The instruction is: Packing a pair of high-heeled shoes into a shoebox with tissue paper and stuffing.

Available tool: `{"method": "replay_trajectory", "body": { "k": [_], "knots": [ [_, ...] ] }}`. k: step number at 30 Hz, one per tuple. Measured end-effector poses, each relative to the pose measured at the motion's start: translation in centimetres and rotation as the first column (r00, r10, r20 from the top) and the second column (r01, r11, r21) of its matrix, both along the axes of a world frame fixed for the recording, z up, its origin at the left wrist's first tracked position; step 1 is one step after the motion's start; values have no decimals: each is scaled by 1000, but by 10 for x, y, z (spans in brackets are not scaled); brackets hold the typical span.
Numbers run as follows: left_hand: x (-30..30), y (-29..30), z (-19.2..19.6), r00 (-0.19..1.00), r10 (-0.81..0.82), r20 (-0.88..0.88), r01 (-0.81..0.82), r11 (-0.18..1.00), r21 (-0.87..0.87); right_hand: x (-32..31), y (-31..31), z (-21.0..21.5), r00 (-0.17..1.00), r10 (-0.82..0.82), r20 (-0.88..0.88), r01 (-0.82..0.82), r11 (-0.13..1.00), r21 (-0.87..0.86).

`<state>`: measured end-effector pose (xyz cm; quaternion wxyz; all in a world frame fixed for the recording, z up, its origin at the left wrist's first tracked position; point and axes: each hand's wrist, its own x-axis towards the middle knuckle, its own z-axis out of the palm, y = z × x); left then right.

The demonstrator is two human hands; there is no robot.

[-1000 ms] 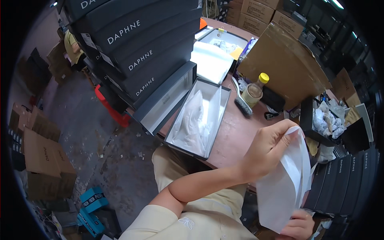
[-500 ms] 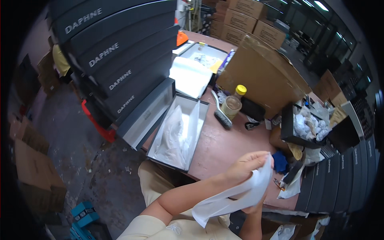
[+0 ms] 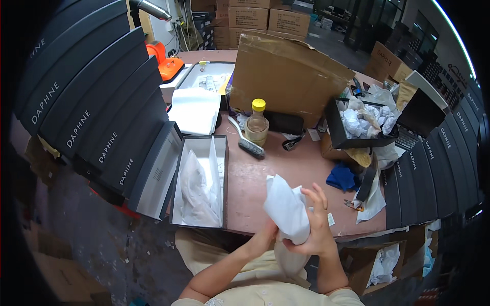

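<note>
A crumpled bundle of white tissue paper (image 3: 287, 206) is held up over the table's near edge; whether anything lies inside it is hidden. My left hand (image 3: 265, 237) grips its lower left side, the fingers partly behind the paper. Around its right side curls my right hand (image 3: 317, 229), thumb underneath and upper fingers bent at the edge. To the left, an open dark shoebox (image 3: 224, 178) with a pale lining holds a wrapped white paper bundle (image 3: 195, 186) and a standing paper sheet.
Tall stacks of dark shoeboxes (image 3: 87, 107) rise at left and right. Beyond the hands are a brush (image 3: 250, 148), a yellow-capped bottle (image 3: 257, 125) and a cardboard sheet (image 3: 286, 76). On the right sit a black box of paper wads (image 3: 365, 138), a blue cloth (image 3: 342, 177) and orange-handled snips (image 3: 353, 205).
The white paper, earlier hanging loose from my hands near the right, is now gathered into a bundle between both hands. My hands have come to the table's front middle, and the view has turned.
</note>
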<state>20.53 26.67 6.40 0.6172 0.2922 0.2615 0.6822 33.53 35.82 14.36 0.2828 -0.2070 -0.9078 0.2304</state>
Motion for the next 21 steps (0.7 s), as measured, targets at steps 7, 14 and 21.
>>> {"method": "replay_trajectory", "body": {
  "k": [7,14,21],
  "knots": [
    [-36,19,7,898,-410,-161,315,853,-416,20,34,-58,941,267,-210,-339,748,-570],
    [-181,45,2,-471,436,-766,-245,770,589,-59,104,-67,327,-235,-915,-945,-70,-320],
    [-222,29,-24,-612,-246,-751,-319,947,-50,-252,102,-48,765,-141,-628,-644,-172,-746]
  ]
}}
